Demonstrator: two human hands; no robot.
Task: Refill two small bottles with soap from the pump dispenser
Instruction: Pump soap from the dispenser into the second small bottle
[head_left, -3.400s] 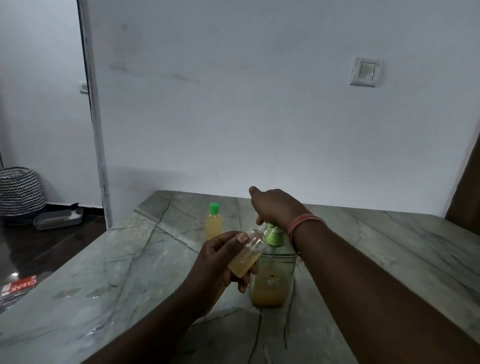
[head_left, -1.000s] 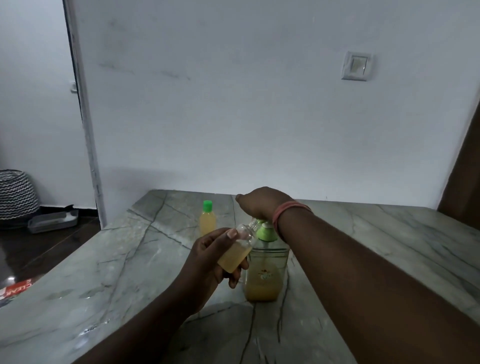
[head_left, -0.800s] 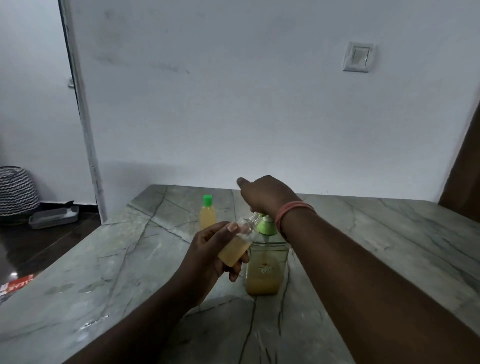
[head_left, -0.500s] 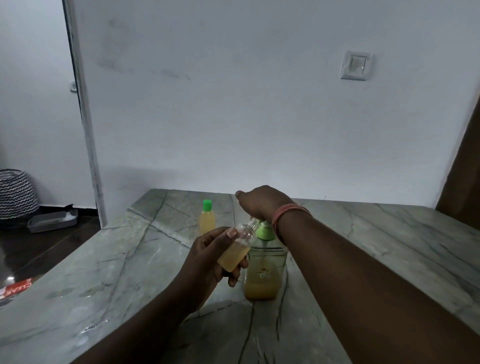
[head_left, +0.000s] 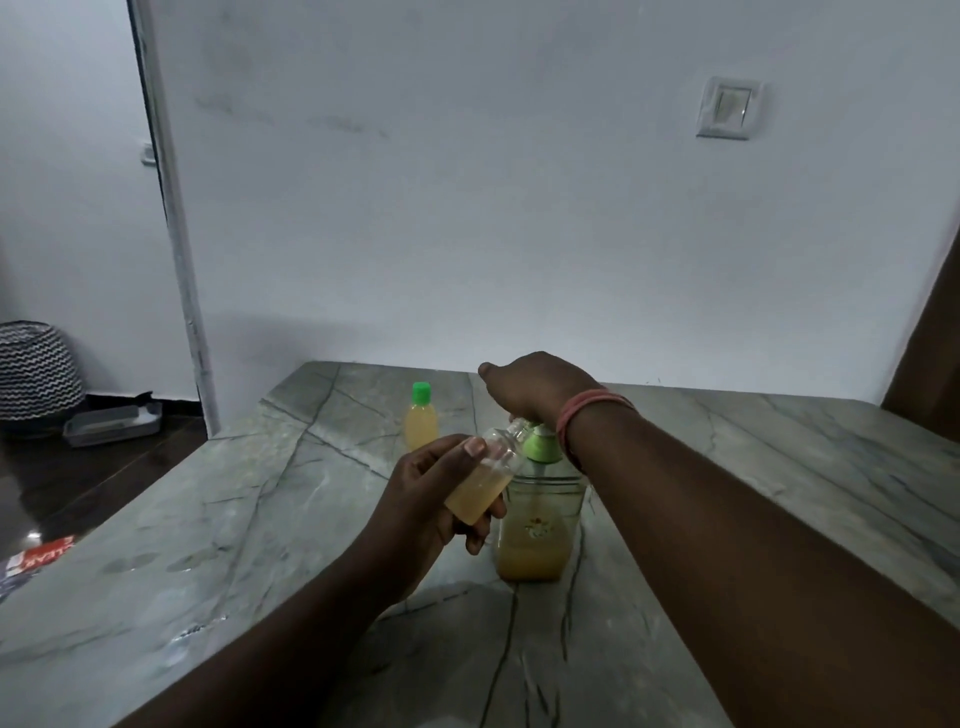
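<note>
The left hand (head_left: 431, 499) grips an uncapped small bottle (head_left: 485, 483), tilted so its open neck meets the spout of the pump dispenser (head_left: 537, 512); that angle likely lets soap run straight in. The bottle looks over half full. The right hand (head_left: 535, 392) covers the green pump head (head_left: 540, 446), apparently pressing it; how its fingers lie is hidden. A second small bottle (head_left: 421, 423), capped green and full, stands nearer the table's far edge, probably finished. The grey veined marble table (head_left: 260, 519) abuts a white wall with a light switch (head_left: 727, 106). A patterned basket (head_left: 36, 371) and tray (head_left: 111, 426) sit on the dark floor beyond the table's left edge.
</note>
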